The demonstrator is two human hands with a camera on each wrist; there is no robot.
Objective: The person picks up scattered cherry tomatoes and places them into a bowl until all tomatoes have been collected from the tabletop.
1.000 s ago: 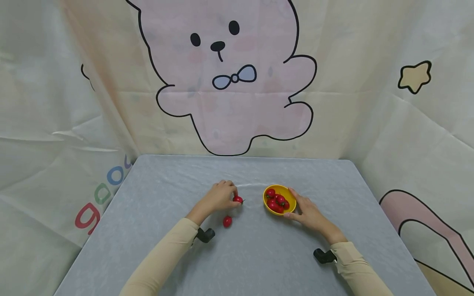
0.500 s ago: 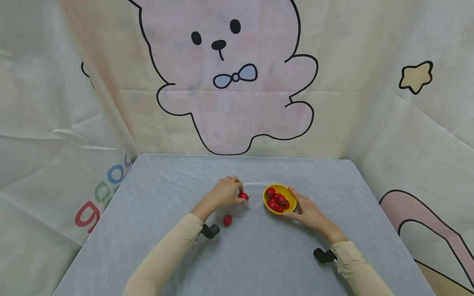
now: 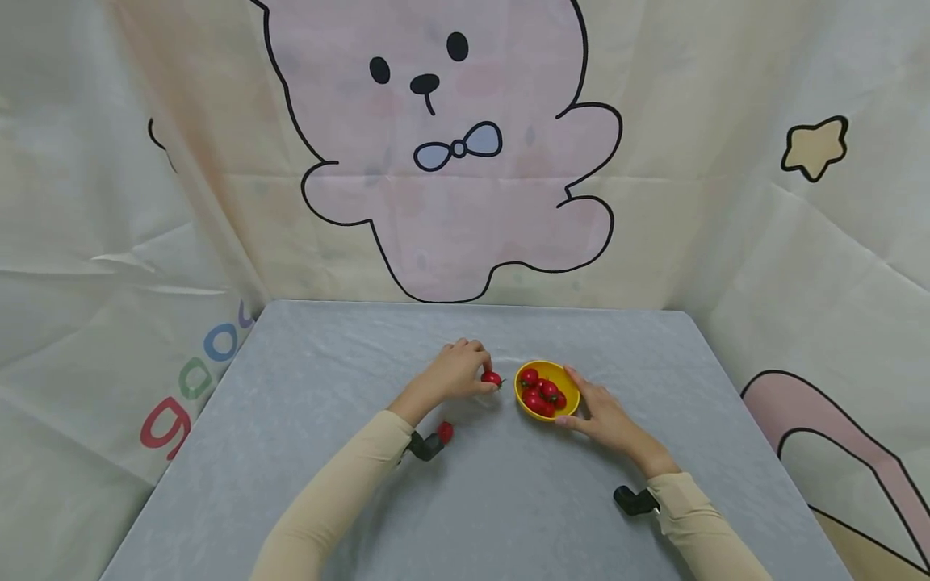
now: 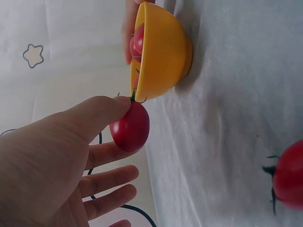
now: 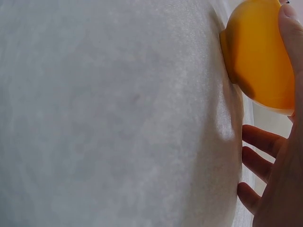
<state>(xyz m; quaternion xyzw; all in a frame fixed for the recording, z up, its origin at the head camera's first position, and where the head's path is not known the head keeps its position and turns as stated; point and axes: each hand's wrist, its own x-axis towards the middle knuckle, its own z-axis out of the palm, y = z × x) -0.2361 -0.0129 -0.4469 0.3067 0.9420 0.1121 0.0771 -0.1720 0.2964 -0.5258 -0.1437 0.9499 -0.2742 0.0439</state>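
Head view: your left hand (image 3: 456, 373) pinches a tomato (image 3: 492, 378) between thumb and fingertip, held just left of the bowl (image 3: 548, 390), which sits near the middle of the table (image 3: 305, 420). The bowl lies to the right of the held tomato, close but apart. Your right hand (image 3: 603, 415) cups the bowl's right side, fingers at its far rim and thumb at the near one. The left hand is the nearer one to the tomato's path; the right only steadies. A second tomato (image 3: 446, 432) lies on the table nearer you, beside the left wrist mount.

Left wrist view: the thumb (image 4: 94, 113) and a finger close on the tomato (image 4: 130, 128), stem end toward the bowl (image 4: 163, 49), its long axis pointing roughly at the rim. The tomato is just short of the rim, with no clear contact (the stem may overlap it in this view). The other fingers hang loose. The loose tomato (image 4: 288, 175) shows at the right edge.

Right wrist view: the thumb (image 5: 291, 28) lies on the bowl's (image 5: 258, 56) outer wall; the remaining fingers (image 5: 258, 142) are relaxed over the table (image 5: 118, 113). No tomato visible here.
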